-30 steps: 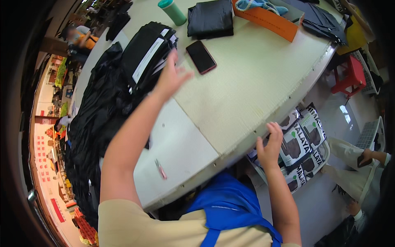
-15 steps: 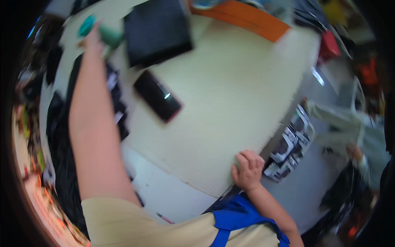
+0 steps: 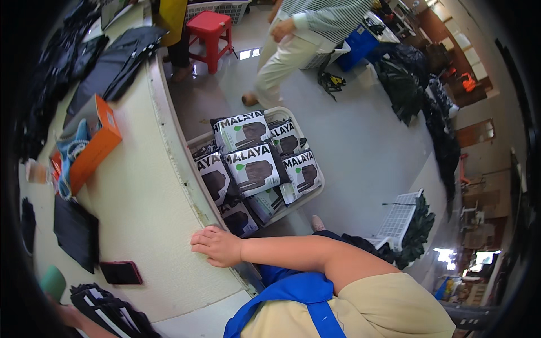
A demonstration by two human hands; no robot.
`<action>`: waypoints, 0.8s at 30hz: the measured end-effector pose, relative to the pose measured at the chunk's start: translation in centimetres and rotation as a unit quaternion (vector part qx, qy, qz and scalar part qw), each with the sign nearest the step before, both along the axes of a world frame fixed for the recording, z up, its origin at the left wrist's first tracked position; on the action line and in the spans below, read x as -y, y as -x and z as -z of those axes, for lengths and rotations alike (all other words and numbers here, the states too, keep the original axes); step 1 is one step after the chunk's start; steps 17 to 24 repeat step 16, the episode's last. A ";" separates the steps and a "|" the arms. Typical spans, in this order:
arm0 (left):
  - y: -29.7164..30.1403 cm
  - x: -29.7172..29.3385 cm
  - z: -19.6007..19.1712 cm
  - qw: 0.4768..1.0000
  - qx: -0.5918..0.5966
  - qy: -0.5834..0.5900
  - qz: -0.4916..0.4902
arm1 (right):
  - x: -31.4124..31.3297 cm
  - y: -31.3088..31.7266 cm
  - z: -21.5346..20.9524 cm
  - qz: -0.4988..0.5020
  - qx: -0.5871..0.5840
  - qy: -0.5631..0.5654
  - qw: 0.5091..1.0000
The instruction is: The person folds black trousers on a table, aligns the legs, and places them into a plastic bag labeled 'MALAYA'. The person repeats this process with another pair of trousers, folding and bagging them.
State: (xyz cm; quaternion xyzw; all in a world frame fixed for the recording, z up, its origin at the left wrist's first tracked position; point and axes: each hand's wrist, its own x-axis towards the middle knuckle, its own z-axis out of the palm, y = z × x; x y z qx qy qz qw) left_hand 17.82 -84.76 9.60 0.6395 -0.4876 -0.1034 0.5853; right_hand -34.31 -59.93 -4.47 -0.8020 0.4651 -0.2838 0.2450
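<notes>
My right hand [image 3: 217, 246] lies on the near edge of the cream table [image 3: 149, 191], fingers loosely bent, holding nothing. Just past that edge a white basket [image 3: 304, 198] on the floor is full of black-and-white packaged garments [image 3: 255, 168]. Only a sliver of my left hand [image 3: 63, 313] shows at the dark lower-left rim, between a teal cup [image 3: 52, 281] and a black bag with white stripes [image 3: 110, 312]; its fingers are hidden. A dark phone [image 3: 120, 272] lies next to the bag.
A flat black pouch [image 3: 76, 231] and an orange box [image 3: 93, 146] with blue cloth sit further along the table. A person in a striped shirt [image 3: 293, 50] walks by a red stool [image 3: 209, 25]. Black garment piles [image 3: 417, 90] and another white basket [image 3: 397, 222] stand on the floor.
The view has swung right, from the tabletop to the floor and basket. My right hand stays on the table edge. My left arm has dropped to the lower-left rim.
</notes>
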 end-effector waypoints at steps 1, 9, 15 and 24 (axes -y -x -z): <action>4.2 -3.7 -3.0 0.999 0.034 0.025 0.021 | -0.7 0.7 -0.2 0.009 0.033 -0.010 0.999; 39.8 -21.9 -7.3 0.887 0.137 0.144 0.417 | -21.9 19.0 -2.8 0.158 0.035 -0.234 0.959; 67.5 -40.1 -2.9 0.758 -0.095 -0.014 0.645 | -53.8 37.3 -6.1 0.544 -0.119 -0.391 0.733; 72.1 -42.4 -3.0 0.732 -0.101 -0.009 0.674 | -58.4 39.2 -6.6 0.595 -0.098 -0.397 0.692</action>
